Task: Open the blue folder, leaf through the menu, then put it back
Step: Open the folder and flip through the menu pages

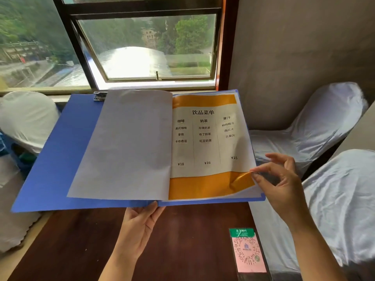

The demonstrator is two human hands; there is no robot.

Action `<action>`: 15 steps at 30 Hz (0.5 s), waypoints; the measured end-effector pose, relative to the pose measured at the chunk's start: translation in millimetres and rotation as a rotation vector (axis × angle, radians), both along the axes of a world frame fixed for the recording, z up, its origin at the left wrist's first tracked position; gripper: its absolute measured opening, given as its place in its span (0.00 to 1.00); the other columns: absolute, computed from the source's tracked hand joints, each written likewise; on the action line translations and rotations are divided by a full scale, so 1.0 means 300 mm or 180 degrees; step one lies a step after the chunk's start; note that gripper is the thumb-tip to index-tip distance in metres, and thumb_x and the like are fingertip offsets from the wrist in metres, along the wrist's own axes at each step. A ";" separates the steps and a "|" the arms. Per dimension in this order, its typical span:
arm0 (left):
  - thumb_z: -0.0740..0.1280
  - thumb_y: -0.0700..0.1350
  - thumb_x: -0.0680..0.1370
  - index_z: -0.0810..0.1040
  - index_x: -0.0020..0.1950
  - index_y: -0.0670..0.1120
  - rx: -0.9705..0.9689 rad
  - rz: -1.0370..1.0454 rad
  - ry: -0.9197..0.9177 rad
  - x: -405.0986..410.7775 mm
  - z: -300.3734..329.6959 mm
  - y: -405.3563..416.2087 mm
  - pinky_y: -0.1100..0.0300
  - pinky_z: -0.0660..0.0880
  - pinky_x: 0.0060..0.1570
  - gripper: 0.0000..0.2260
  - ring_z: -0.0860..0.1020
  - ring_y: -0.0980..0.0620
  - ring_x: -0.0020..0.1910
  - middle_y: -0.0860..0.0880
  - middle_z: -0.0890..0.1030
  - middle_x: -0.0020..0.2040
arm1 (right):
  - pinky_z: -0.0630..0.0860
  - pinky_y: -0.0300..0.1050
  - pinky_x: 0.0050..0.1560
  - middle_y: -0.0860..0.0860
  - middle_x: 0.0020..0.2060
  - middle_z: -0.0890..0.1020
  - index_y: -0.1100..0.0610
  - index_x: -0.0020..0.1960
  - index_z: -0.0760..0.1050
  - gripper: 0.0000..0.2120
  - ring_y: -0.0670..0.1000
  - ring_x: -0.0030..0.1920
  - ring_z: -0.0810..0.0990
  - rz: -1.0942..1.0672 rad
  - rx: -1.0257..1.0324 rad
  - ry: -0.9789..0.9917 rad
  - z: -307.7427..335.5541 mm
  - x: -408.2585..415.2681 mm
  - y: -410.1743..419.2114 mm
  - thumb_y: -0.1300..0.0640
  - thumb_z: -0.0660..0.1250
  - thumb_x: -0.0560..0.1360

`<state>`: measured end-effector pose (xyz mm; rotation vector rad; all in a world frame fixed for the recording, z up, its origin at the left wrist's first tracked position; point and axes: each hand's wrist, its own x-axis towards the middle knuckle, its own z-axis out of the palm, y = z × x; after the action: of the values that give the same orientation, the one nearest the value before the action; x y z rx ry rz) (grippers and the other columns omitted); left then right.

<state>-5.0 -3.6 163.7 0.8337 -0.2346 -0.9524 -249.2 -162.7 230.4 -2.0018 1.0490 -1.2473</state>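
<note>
- The blue folder (56, 159) is already open and held up above the dark table (81, 240), so we judge the first step done
- Our left hand (138, 226) supports its lower edge at the spine, grip closed on it
- One page (125, 145) lies turned; the menu (205, 138) sheet shows
- Our right hand (282, 179) pinches the menu's lower corner, lifting it
- More leafing, closing and putting back remain

My menu page (211, 138) is headed 饮品菜单. Its three columns read 咖啡, 奶茶 and 果汁, with prices ¥18, ¥16 and ¥15 at the bottom. Under 奶茶 I read 珍珠奶茶, 布丁奶茶, 红豆奶茶. The card (246, 252) on my table has a QR code; its green heading is too blurred to read.
</note>
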 end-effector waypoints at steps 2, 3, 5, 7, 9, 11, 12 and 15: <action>0.61 0.29 0.71 0.74 0.52 0.44 -0.0013 0.0026 -0.0050 -0.001 0.000 -0.002 0.60 0.81 0.36 0.14 0.84 0.48 0.45 0.47 0.86 0.42 | 0.79 0.37 0.43 0.46 0.55 0.74 0.47 0.43 0.76 0.04 0.50 0.55 0.76 0.0143 0.0047 -0.0235 0.013 0.017 0.013 0.52 0.65 0.68; 0.60 0.28 0.73 0.74 0.52 0.44 -0.0019 0.0041 -0.0045 -0.002 -0.001 -0.003 0.59 0.81 0.37 0.14 0.84 0.49 0.46 0.48 0.86 0.42 | 0.79 0.35 0.43 0.43 0.55 0.77 0.46 0.45 0.76 0.05 0.50 0.54 0.78 0.0326 0.0258 -0.0549 0.024 0.029 0.025 0.52 0.64 0.69; 0.58 0.27 0.75 0.74 0.53 0.45 -0.0042 0.0055 -0.0011 0.000 -0.005 -0.004 0.59 0.81 0.37 0.16 0.84 0.49 0.46 0.48 0.86 0.43 | 0.81 0.38 0.44 0.44 0.55 0.82 0.45 0.55 0.73 0.13 0.50 0.53 0.82 0.0899 0.1192 -0.1640 0.037 0.057 0.045 0.50 0.62 0.71; 0.58 0.28 0.74 0.74 0.54 0.45 -0.0062 0.0062 0.0000 0.002 -0.003 -0.004 0.59 0.81 0.37 0.16 0.84 0.48 0.47 0.48 0.86 0.43 | 0.82 0.46 0.47 0.48 0.54 0.84 0.46 0.64 0.69 0.20 0.51 0.53 0.82 0.1457 0.2292 -0.2861 0.036 0.087 0.060 0.47 0.58 0.73; 0.61 0.29 0.72 0.74 0.54 0.45 -0.0057 0.0075 -0.0003 0.003 -0.002 -0.006 0.59 0.81 0.37 0.16 0.84 0.48 0.47 0.47 0.86 0.44 | 0.82 0.48 0.46 0.51 0.52 0.85 0.49 0.66 0.69 0.19 0.52 0.53 0.83 0.1680 0.2703 -0.3381 0.042 0.115 0.070 0.48 0.54 0.76; 0.63 0.31 0.68 0.75 0.54 0.45 -0.0060 0.0083 0.0011 0.001 -0.002 -0.009 0.59 0.81 0.37 0.17 0.84 0.47 0.47 0.47 0.86 0.43 | 0.83 0.47 0.41 0.51 0.46 0.86 0.52 0.61 0.73 0.14 0.51 0.48 0.84 0.1592 0.2619 -0.2961 0.051 0.162 0.084 0.56 0.53 0.79; 0.64 0.32 0.68 0.75 0.54 0.46 -0.0080 0.0076 0.0023 0.000 -0.003 -0.009 0.58 0.81 0.37 0.17 0.84 0.47 0.47 0.47 0.86 0.44 | 0.82 0.47 0.41 0.50 0.42 0.86 0.52 0.57 0.75 0.13 0.51 0.45 0.84 0.1425 0.2541 -0.2585 0.049 0.191 0.093 0.59 0.55 0.78; 0.64 0.32 0.68 0.75 0.56 0.47 -0.0159 0.0034 -0.0002 -0.012 -0.001 -0.015 0.57 0.82 0.40 0.19 0.83 0.46 0.50 0.46 0.86 0.48 | 0.78 0.47 0.54 0.46 0.44 0.83 0.45 0.49 0.78 0.16 0.50 0.54 0.80 0.1216 0.1710 -0.1203 0.054 0.278 0.146 0.63 0.56 0.79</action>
<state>-8.5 -7.9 163.4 0.7889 -0.2533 -0.9327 -165.9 -118.9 246.5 -1.4007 0.6797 -0.9573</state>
